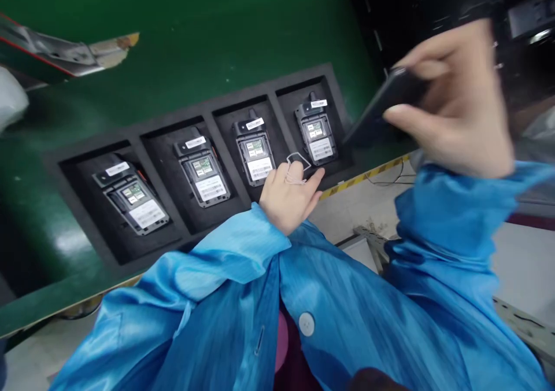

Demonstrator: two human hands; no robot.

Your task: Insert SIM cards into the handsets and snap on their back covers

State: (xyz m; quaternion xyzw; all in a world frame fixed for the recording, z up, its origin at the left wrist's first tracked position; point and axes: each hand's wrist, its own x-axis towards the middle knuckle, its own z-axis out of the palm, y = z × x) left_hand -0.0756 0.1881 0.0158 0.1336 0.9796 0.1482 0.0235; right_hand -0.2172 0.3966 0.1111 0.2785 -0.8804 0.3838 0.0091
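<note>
A black foam tray [203, 116] with a row of compartments lies on the green table. In its compartments lie several black handheld devices, face down, with green circuitry and white barcode labels showing; the rightmost device [319, 132] and its neighbour [255, 151] are nearest my left hand [288, 197]. That hand rests at the tray's near edge, its fingers partly spread, with a thin white loop across them. My right hand [459, 102], smeared by motion, is raised to the right of the tray. Between its thumb and fingers it grips a flat black slab [381, 110], too blurred to identify.
A metal bracket [65, 52] with a torn yellowish end juts over the table at upper left. Dark equipment [416, 9] stands at upper right. Yellow-black tape [364, 174] runs along the table's near edge, with a thin cable [392, 181] beside it.
</note>
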